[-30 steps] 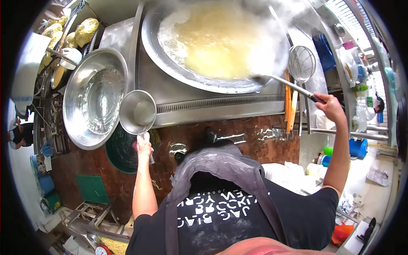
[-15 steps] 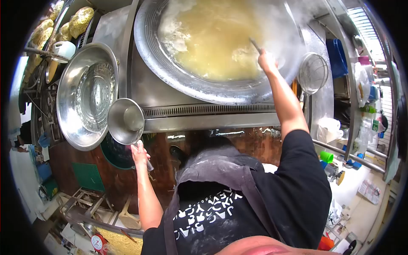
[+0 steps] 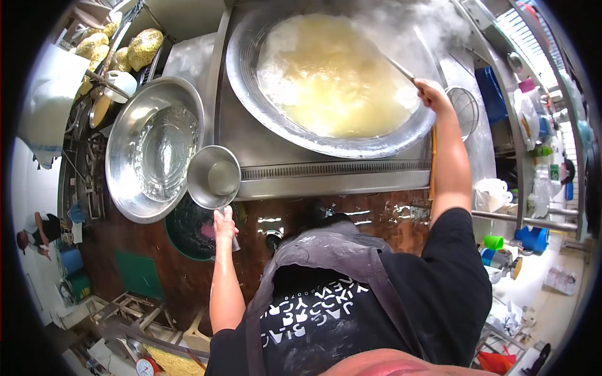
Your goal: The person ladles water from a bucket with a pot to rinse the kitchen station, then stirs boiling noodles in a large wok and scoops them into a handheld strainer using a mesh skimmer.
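My left hand (image 3: 224, 222) is closed around the handle of a round metal dipper (image 3: 202, 182). The dipper is tilted so its bowl faces me, with a little cloudy liquid seeming to lie inside, just at the right edge of a large steel basin (image 3: 118, 169) of clear water. Over the right rim of a huge wok (image 3: 248, 91), my right hand (image 3: 433, 95) grips the thin handle of a long utensil (image 3: 399, 67). Its far end is lost in steam and the bubbling yellowish liquid (image 3: 326, 75), so its kind is hidden.
A wire strainer (image 3: 464, 113) rests right of the wok. The metal stove front (image 3: 326, 185) runs between me and the wok. Below the basin stands a dark green tub (image 3: 188, 235). Noodle-like yellow bundles (image 3: 144, 49) sit at upper left; another person (image 3: 42, 235) is far left.
My right hand has moved right, toward the wok's rim, baring more of the utensil's handle. The dipper stays beside the basin in my left hand. The whole view has shifted slightly.
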A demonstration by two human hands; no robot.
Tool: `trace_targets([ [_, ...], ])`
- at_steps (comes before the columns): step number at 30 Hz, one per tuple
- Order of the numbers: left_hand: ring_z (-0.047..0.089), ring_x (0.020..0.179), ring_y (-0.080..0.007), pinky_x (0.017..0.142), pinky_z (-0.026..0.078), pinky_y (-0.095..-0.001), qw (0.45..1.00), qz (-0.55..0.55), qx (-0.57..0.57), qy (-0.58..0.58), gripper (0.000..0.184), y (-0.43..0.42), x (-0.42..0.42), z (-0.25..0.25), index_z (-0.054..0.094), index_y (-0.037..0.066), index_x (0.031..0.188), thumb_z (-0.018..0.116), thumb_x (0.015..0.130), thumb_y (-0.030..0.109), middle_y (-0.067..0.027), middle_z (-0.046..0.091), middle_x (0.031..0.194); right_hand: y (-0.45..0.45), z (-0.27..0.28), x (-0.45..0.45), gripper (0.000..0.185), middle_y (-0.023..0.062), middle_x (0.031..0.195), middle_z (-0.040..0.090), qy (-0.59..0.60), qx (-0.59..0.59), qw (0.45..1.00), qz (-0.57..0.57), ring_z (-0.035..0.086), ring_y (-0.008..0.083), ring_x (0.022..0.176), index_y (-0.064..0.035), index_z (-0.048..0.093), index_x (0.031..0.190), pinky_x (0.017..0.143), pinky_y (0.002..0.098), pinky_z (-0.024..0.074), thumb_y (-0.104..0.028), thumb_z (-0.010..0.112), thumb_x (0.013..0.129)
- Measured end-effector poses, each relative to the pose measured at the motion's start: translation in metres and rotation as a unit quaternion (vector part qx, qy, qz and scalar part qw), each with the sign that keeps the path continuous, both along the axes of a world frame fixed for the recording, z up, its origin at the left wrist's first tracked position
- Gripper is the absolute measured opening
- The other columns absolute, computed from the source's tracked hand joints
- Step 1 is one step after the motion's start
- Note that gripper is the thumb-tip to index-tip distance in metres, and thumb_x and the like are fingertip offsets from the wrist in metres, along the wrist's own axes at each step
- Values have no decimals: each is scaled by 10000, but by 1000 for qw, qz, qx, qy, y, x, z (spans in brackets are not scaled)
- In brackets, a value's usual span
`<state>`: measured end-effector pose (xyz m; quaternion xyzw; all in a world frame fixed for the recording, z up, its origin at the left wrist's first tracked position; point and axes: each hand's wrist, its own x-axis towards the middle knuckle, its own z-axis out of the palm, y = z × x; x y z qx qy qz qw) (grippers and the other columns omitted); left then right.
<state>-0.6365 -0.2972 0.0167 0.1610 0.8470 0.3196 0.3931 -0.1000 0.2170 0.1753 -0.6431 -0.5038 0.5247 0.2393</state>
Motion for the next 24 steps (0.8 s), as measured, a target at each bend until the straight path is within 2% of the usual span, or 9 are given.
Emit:
trace_targets([
  [1,564,426,-219,407,473,-351,1000,-12,-4,5,521,-2,-4,0,459,3,1170,549,947,466,-116,559,672,-28,15,9,329,-15,613,475,-34,8,999,-31,357,66,413,-98,643,1126,362,248,254,-352,661,917],
  [3,572,433,-232,424,482,-356,999,-37,-7,16,557,-5,-14,-3,453,-12,1203,547,942,471,-155,600,738,-96,64,24,459,-46,621,448,-87,37,995,32,337,50,433,-43,602,1260,372,235,249,-315,673,898],
  [6,583,443,-241,439,490,-357,997,-70,-4,23,581,-9,-23,-3,445,-19,1227,546,938,475,-188,631,799,-175,117,54,524,-50,586,438,-229,61,969,75,364,41,430,-51,547,1359,357,233,265,-262,669,896],
  [7,587,447,-244,443,493,-358,997,-77,-4,22,587,-9,-25,3,445,-21,1230,548,935,476,-192,636,806,-208,149,44,481,-34,659,510,-258,39,964,56,431,53,478,-63,604,1314,380,236,322,-239,672,871],
  [14,602,460,-253,457,503,-367,996,-87,-7,9,603,-6,-31,14,454,-33,1215,561,913,477,-203,638,785,-281,213,35,429,-42,693,564,-377,-41,917,126,442,46,529,-119,642,1293,446,242,375,-140,663,865],
  [18,599,458,-240,441,486,-368,998,-69,-2,7,571,-8,-31,-3,451,-30,1213,552,930,456,-190,638,775,-271,125,36,469,1,804,671,-359,20,908,214,562,88,677,-120,626,1306,648,280,481,-155,699,844],
  [20,573,442,-219,423,469,-355,999,-49,8,2,543,-6,-24,2,449,-8,1194,548,940,462,-157,607,729,-262,58,18,497,97,914,721,-309,26,930,200,622,146,743,-129,619,1313,720,314,506,-195,713,829],
  [22,554,428,-205,412,460,-344,999,-33,-1,2,535,-4,-18,2,447,-1,1168,548,941,473,-128,577,680,-256,36,-50,481,196,1040,702,-371,-25,912,171,684,259,840,-115,619,1297,798,367,529,-233,693,836],
  [24,535,417,-191,400,448,-333,1000,-13,7,0,518,-1,-11,3,446,12,1143,547,943,479,-99,541,636,-235,-43,-65,492,163,1032,710,-407,97,889,187,686,331,933,-137,590,1332,856,414,526,-242,650,855],
])
